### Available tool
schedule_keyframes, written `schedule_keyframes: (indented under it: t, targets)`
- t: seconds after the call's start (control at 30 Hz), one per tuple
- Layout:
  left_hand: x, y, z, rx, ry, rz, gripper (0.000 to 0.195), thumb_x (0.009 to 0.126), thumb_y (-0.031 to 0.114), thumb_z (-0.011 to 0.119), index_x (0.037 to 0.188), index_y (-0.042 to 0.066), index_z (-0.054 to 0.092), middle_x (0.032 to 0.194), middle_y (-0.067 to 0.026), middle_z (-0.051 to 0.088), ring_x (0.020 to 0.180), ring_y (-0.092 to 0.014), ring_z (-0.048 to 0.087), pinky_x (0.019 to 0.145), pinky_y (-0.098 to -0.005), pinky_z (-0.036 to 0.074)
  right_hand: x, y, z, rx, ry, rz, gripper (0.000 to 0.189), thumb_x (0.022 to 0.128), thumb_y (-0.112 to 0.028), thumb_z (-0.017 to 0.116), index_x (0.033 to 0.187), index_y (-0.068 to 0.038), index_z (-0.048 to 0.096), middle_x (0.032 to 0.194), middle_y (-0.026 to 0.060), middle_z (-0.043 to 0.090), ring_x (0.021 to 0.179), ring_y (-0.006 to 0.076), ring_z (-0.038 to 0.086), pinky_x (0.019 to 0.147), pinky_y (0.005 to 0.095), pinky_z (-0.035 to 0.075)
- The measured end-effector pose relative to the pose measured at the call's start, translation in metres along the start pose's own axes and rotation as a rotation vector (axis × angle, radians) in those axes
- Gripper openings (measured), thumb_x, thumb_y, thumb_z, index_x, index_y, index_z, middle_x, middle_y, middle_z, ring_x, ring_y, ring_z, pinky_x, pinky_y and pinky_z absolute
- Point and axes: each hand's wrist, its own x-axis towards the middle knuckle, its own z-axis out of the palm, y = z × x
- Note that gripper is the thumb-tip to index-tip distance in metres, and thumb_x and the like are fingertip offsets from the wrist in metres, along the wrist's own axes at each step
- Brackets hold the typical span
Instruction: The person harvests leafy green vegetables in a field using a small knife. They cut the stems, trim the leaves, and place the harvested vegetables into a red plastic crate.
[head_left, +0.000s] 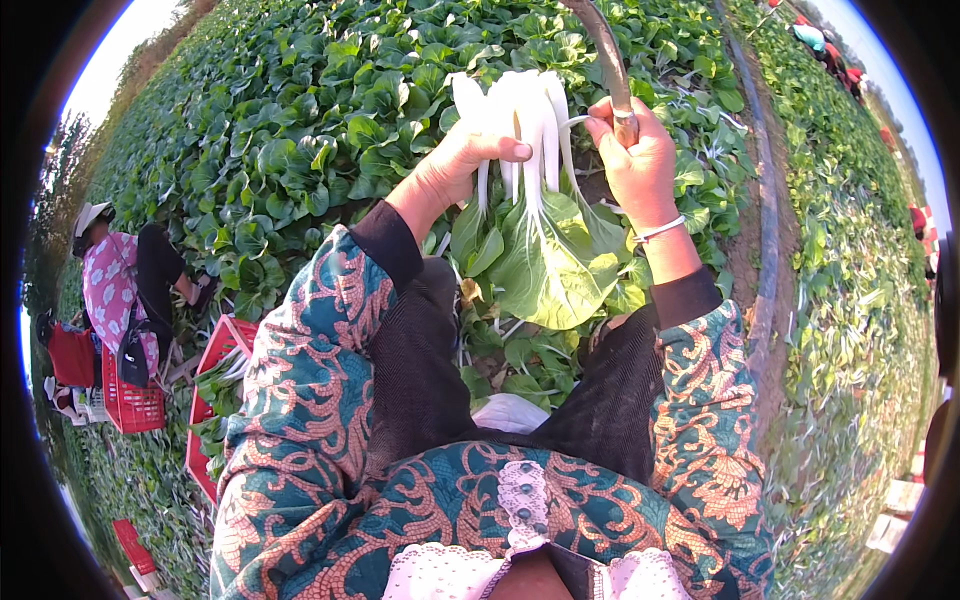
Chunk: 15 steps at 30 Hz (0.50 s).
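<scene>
My left hand (469, 161) grips a bok choy plant (536, 150) upside down, its white stalks up and its green leaves (559, 262) hanging below. The thumb lies across the stalks. To the right, my right hand (634, 150) is closed round the handle of a curved blade tool (609, 56), which looks like a sickle and runs up past the top edge. A thin white stalk (576, 120) reaches from the plant to the thumb and finger of my right hand; whether they pinch it I cannot tell. My legs are bent on either side of leaves on the ground.
Standing bok choy (300, 112) fills the field ahead. A red plastic crate (199, 427) with cut greens is by my left elbow. Further left a person (112, 277) crouches near another red crate (133, 397). A flat hose (766, 225) runs along the soil at right. Distant people (829, 56) are at upper right.
</scene>
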Motion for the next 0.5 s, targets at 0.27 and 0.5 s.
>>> schedule_keyframes:
  t: [0.27,0.5]
  targets:
    - [0.0,0.009,-0.017,-0.135,0.243,0.208,0.045,0.078,0.016,0.072,0.118,0.002,0.058,0.104,-0.0077,0.066,0.094,-0.019,0.065,0.088,-0.0346,0.052,0.011,0.019,-0.024,0.023,0.194,0.246,0.011,0.084,-0.009,0.073,0.088,-0.004,0.065,0.077,-0.0014,0.061,0.069,0.0062,0.054,0.066,0.0235,0.046]
    - [0.003,0.022,-0.05,-0.391,0.549,0.362,0.052,0.078,0.016,0.073,0.123,0.004,0.051,0.114,-0.012,0.061,0.106,-0.027,0.06,0.096,-0.0436,0.048,0.02,0.042,-0.058,0.061,0.342,0.437,0.013,0.086,-0.01,0.07,0.094,-0.002,0.064,0.08,-0.0001,0.061,0.074,0.0087,0.057,0.071,0.0244,0.048]
